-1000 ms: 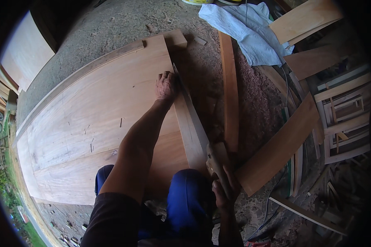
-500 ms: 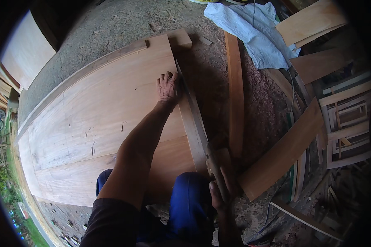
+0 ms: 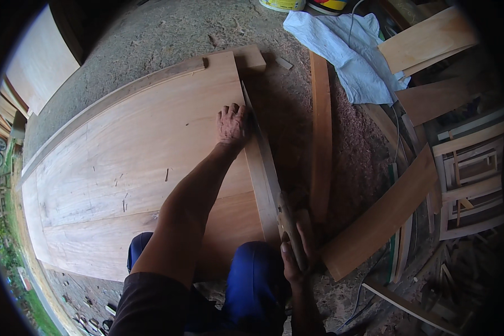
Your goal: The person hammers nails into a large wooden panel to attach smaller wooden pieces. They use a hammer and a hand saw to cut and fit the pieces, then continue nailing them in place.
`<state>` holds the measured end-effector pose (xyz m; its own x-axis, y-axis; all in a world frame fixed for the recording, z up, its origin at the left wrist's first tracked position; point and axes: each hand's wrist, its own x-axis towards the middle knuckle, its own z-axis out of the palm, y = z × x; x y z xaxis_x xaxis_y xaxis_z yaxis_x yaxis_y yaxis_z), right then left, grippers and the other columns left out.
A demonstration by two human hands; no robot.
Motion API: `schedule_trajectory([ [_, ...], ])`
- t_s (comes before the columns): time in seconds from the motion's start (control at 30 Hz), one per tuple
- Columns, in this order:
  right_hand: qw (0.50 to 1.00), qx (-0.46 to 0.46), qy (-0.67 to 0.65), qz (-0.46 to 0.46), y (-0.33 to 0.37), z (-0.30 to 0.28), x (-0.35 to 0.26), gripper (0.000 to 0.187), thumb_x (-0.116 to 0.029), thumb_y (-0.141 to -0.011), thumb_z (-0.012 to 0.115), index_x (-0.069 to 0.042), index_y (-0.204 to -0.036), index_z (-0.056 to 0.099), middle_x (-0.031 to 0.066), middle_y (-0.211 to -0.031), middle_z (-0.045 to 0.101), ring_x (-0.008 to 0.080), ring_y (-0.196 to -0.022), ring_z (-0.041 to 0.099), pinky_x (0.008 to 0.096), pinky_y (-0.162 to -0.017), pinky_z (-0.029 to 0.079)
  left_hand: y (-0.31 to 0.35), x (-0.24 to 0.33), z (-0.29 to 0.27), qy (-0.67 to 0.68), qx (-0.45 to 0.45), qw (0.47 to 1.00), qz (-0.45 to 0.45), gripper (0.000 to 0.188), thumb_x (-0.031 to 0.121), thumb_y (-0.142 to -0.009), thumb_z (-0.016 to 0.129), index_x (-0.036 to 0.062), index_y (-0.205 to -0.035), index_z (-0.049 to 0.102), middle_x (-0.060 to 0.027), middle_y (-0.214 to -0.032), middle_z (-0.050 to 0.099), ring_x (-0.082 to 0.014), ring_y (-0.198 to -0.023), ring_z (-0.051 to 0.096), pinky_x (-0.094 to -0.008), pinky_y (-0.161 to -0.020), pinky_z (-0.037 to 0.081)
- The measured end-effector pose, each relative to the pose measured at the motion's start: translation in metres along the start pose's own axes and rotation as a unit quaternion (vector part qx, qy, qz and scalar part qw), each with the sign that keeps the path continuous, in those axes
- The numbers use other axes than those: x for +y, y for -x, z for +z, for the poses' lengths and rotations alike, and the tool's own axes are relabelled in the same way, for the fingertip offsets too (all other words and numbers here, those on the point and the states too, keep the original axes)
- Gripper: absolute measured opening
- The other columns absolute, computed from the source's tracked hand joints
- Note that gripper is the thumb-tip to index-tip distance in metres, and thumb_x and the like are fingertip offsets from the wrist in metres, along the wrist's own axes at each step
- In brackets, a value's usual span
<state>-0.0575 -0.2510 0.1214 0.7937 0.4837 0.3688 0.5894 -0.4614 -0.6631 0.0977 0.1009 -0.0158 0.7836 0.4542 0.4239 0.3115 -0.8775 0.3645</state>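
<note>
A large pale wooden panel (image 3: 134, 140) lies in front of my knees. My left hand (image 3: 231, 123) is closed at its right edge, fingers curled, the thumb side beside the saw blade. In my right hand (image 3: 291, 260), lower and nearer to me, is the handle (image 3: 288, 224) of a handsaw. Its long narrow blade (image 3: 264, 148) points away from me along the panel's right edge, passing just right of my left hand. A lighter wood strip (image 3: 261, 182) runs along that edge. Shadow hides part of my right fingers.
A narrow board (image 3: 320, 134) and a wider curved plank (image 3: 383, 218) lie right of the saw. Further off are a white cloth sack (image 3: 344, 50), wooden frames (image 3: 470, 187) and a cable (image 3: 397, 129). A wood block (image 3: 251, 58) sits at the panel's far corner; shavings cover the floor.
The saw and my right hand have slid slightly away from me along the panel edge. My left hand keeps its place on the panel. The whole view has shifted a little.
</note>
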Motion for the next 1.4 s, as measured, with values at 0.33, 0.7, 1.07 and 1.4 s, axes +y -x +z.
schedule_trajectory([
  [0.33,0.998,-0.046,-0.005,0.050,0.042,-0.045,0.004,0.040,-0.015,-0.097,0.060,0.011,-0.127,0.062,0.0271,-0.127,0.064,0.0373,-0.102,0.071,0.0430,-0.086,0.059,-0.012,-0.008,-0.004,-0.004,-0.049,0.999,-0.003,0.032,0.022,-0.084,0.062,0.0111,-0.114,0.061,-0.0141,-0.110,0.058,-0.0352,-0.105,0.055,-0.0463,-0.090,0.044],
  [0.7,0.999,-0.028,-0.029,0.033,0.038,-0.044,-0.027,0.049,-0.019,-0.093,0.063,0.010,-0.132,0.058,0.0245,-0.135,0.060,0.0379,-0.122,0.060,0.0452,-0.103,0.049,0.038,0.019,-0.008,0.012,-0.078,0.996,-0.028,0.067,0.033,-0.095,0.056,0.0065,-0.154,0.039,-0.0204,-0.160,0.037,-0.0386,-0.151,0.030,-0.0530,-0.123,0.022],
  [1.07,0.995,-0.029,-0.065,0.069,0.011,-0.026,-0.017,0.047,-0.019,-0.094,0.066,0.008,-0.132,0.060,0.0217,-0.131,0.065,0.0372,-0.108,0.068,0.0430,-0.093,0.054,0.042,0.008,-0.008,-0.008,-0.104,0.994,0.004,0.072,0.037,-0.095,0.056,0.0040,-0.156,0.035,-0.0201,-0.163,0.033,-0.0375,-0.153,0.028,-0.0537,-0.124,0.019],
  [1.4,0.995,-0.039,-0.051,0.075,-0.031,-0.001,-0.012,0.048,-0.022,-0.094,0.066,0.003,-0.135,0.060,0.0221,-0.125,0.067,0.0402,-0.106,0.068,0.0474,-0.095,0.052,0.042,0.002,-0.006,-0.007,-0.089,0.996,-0.005,0.069,0.036,-0.095,0.055,0.0039,-0.155,0.038,-0.0200,-0.162,0.036,-0.0371,-0.152,0.030,-0.0531,-0.125,0.018],
])
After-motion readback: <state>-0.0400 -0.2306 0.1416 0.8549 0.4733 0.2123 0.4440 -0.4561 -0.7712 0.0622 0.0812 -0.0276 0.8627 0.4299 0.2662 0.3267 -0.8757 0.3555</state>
